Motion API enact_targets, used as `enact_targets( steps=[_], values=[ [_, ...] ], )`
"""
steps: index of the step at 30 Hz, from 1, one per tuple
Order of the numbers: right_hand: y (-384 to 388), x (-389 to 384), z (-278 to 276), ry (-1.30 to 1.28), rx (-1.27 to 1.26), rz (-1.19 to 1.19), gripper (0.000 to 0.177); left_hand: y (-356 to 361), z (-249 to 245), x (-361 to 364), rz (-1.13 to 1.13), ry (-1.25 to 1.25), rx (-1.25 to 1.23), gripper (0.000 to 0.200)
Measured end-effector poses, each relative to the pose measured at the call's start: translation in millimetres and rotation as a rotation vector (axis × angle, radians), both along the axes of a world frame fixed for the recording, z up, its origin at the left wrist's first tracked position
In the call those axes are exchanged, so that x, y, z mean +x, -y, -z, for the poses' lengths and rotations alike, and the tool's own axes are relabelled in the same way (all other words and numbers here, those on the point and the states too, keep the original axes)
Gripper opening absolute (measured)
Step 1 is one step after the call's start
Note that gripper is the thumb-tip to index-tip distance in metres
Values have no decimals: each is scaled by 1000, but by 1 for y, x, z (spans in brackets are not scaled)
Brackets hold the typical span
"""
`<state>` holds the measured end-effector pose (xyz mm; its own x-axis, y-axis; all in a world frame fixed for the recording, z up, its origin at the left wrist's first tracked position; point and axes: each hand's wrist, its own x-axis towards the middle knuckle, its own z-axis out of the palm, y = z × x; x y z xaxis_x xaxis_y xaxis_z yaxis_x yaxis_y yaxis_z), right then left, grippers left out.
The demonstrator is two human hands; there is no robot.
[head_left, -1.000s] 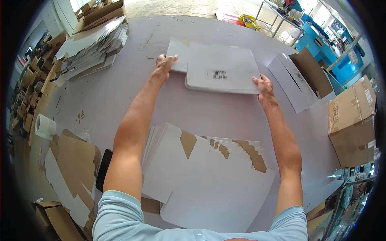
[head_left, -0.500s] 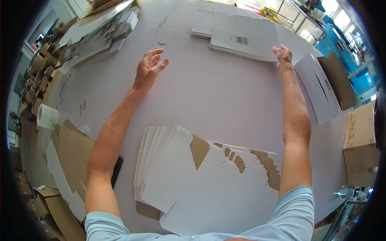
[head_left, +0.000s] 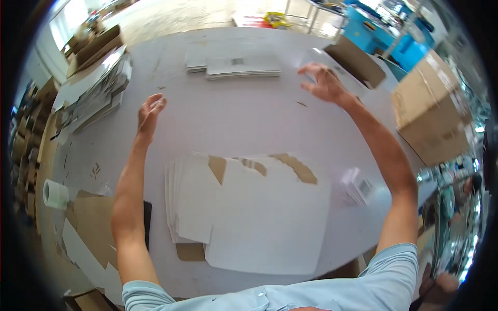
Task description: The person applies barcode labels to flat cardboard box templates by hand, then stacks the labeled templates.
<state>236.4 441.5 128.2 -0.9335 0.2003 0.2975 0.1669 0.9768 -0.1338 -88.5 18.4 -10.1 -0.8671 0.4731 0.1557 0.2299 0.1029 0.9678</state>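
My left hand is raised over the left part of the table, fingers loosely extended and holding nothing. My right hand is spread open in front of a white box with a brown inner flap, at the back right. Left of that hand lies a neat stack of flat white cartons with a dark printed label; a gap separates them. Close to my body is a fanned pile of flat white cardboard sheets with brown areas along the far edge. Neither hand touches it.
A leaning stack of flat cardboard stands at the back left. On the left are a tape roll, brown cardboard and a dark flat object. A taped carton and a small clear-and-white item are on the right.
The view has turned and shifted. My right hand has left the carton stack's right edge and spread its fingers. My left hand sits further left, its fingers closer together.
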Motion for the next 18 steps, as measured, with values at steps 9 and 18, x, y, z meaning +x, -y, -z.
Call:
enact_targets(
  steps=[9, 18],
  values=[
    [205, 302, -119, -310, -165, 150, 27, 102, -79, 226, -24, -632, 205, 31],
    [417, 410, -274, -142, -86, -217, 72, 115, -113, 388, 247, -715, 469, 25]
  ],
)
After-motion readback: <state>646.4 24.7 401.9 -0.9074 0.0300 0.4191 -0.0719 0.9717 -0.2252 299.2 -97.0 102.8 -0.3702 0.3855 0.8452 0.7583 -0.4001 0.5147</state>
